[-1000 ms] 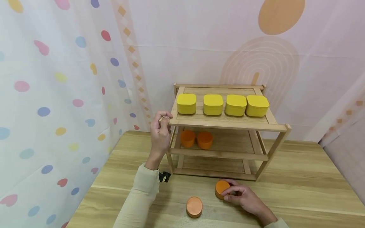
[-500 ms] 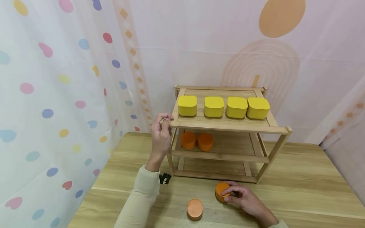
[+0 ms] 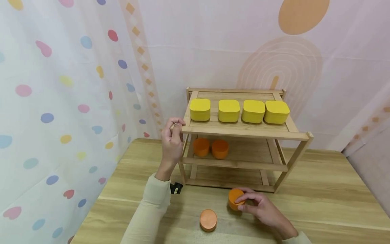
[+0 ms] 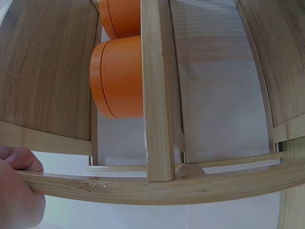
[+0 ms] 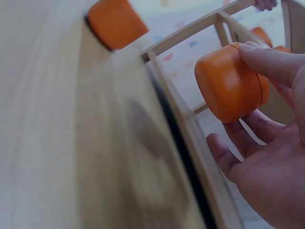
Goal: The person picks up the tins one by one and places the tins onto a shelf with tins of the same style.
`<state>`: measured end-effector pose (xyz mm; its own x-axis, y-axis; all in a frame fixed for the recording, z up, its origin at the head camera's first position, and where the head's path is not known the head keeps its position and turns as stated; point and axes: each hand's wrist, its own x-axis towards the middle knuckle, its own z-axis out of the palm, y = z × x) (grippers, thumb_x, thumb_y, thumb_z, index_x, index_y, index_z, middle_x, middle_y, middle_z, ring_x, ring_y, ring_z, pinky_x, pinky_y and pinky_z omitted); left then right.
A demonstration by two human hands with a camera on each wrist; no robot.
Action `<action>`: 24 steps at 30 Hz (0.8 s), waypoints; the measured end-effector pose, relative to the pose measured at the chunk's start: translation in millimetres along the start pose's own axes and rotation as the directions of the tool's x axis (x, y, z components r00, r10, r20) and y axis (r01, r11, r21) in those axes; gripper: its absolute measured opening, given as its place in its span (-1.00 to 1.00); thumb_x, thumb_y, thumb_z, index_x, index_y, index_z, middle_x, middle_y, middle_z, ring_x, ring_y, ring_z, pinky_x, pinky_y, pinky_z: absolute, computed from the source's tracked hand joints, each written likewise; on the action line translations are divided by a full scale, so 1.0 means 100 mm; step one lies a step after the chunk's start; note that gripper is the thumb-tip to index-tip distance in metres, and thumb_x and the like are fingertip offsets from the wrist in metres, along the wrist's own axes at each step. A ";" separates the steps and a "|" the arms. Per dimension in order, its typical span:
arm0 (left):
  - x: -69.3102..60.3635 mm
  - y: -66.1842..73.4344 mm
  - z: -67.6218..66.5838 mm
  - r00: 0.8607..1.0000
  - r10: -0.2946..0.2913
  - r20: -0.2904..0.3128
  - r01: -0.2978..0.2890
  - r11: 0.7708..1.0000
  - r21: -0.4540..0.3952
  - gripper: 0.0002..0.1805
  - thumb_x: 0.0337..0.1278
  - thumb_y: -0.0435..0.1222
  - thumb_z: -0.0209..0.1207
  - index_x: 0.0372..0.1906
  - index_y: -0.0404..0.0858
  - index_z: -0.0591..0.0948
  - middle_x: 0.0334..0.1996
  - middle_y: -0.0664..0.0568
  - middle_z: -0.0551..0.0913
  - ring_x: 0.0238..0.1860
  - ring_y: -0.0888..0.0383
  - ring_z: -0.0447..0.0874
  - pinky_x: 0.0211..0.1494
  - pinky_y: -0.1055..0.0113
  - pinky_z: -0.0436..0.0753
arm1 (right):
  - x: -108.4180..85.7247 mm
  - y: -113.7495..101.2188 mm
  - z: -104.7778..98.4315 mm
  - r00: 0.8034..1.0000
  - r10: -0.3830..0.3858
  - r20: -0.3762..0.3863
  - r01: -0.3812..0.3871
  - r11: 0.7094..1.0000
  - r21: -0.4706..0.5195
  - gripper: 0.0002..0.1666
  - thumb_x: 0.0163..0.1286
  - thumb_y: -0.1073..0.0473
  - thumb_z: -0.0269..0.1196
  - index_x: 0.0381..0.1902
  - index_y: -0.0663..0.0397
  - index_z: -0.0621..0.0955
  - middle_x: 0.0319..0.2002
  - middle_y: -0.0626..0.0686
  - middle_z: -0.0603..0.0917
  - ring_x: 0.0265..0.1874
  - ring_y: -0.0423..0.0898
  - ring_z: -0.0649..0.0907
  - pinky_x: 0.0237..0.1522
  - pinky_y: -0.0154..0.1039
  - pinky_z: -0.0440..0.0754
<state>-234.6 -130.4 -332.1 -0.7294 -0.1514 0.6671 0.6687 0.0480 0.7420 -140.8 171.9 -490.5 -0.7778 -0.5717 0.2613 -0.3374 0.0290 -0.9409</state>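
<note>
My left hand [image 3: 172, 142] grips the top left front corner of a wooden shelf rack [image 3: 243, 134]; in the left wrist view its curled fingers [image 4: 23, 160] wrap the end of the side rail. With thumb and fingers my right hand [image 3: 264, 209] holds a small orange round tin [image 3: 234, 196] in front of the rack. In the right wrist view this held tin [image 5: 228, 83] is tilted and off the table. A second orange tin [image 3: 208, 220] stands on the table to its left. Two orange tins [image 3: 201, 148] sit side by side at the left of the middle shelf.
Several yellow lidded boxes [image 3: 229, 112] stand in a row on the top shelf. Beneath is the low bottom shelf [image 3: 228, 176]. The rack stands on a wood-grain table [image 3: 329, 196], with a patterned curtain [image 3: 195, 51] behind and at the left.
My right hand has raised the orange tin off the table and moved it slightly toward the rack. The left hand keeps its grip on the rack's corner.
</note>
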 end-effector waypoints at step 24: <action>-0.01 -0.01 0.00 1.000 0.003 -0.009 -0.003 1.000 0.014 -0.76 0.42 -0.37 -0.16 -0.24 -0.44 0.48 -0.82 0.17 0.19 -0.79 0.28 0.09 -0.74 0.44 0.12 | 0.26 -0.88 -0.22 0.961 -0.271 -0.047 0.268 0.961 -0.066 -0.57 0.20 0.63 0.22 -0.09 0.11 0.71 0.30 0.14 0.47 0.20 -0.12 0.53 0.19 -0.32 0.51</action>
<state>-234.1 -130.3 -333.2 -0.7261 -0.1596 0.6688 0.6687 0.0625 0.7409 -142.7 172.7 -395.8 -0.6808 -0.5191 0.5167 -0.5680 -0.0712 -0.8200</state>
